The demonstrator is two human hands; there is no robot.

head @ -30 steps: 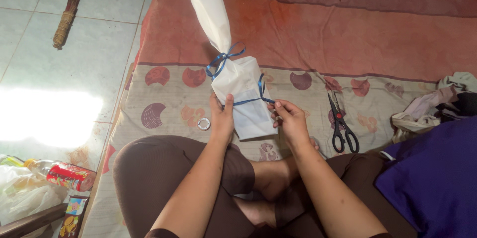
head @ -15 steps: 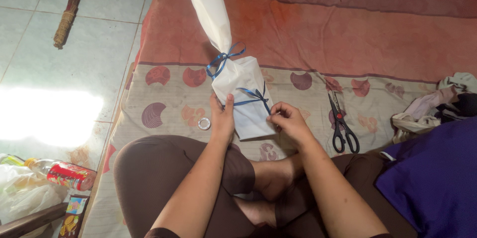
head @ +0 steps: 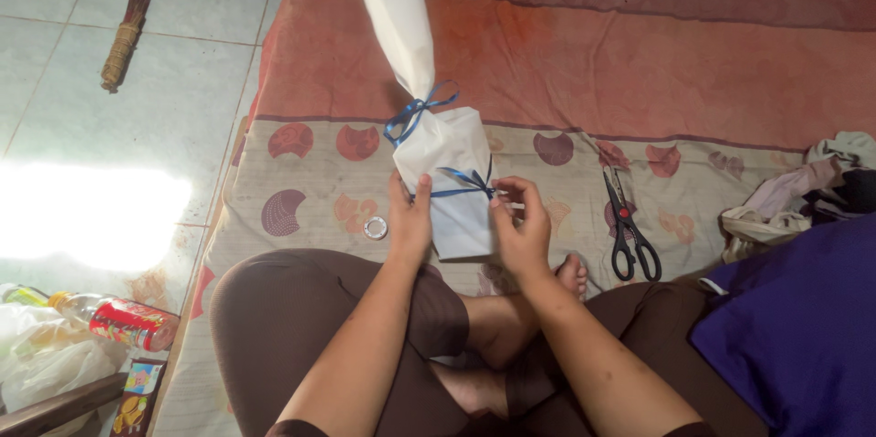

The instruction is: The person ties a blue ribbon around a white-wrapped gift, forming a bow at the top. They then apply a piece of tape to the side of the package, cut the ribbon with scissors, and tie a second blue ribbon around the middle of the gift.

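Note:
A tall parcel wrapped in white paper [head: 438,145] stands upright on the patterned mat in front of my crossed legs. Its neck is tied with a blue ribbon bow [head: 412,113]. A second blue ribbon [head: 464,183] runs around its body. My left hand [head: 408,213] grips the parcel's left side. My right hand [head: 520,223] presses on its right side and pinches the end of the lower ribbon between its fingertips.
Black-handled scissors [head: 625,223] lie on the mat to the right. A small tape roll [head: 374,228] sits left of the parcel. Crumpled cloth [head: 803,191] and a purple cushion [head: 803,327] are at the right. A plastic bottle [head: 114,320] and a broom [head: 128,26] lie on the tiled floor to the left.
My right hand has moved in from the parcel's right and pulled the lower ribbon tight against the paper. The parcel has tilted slightly to the right.

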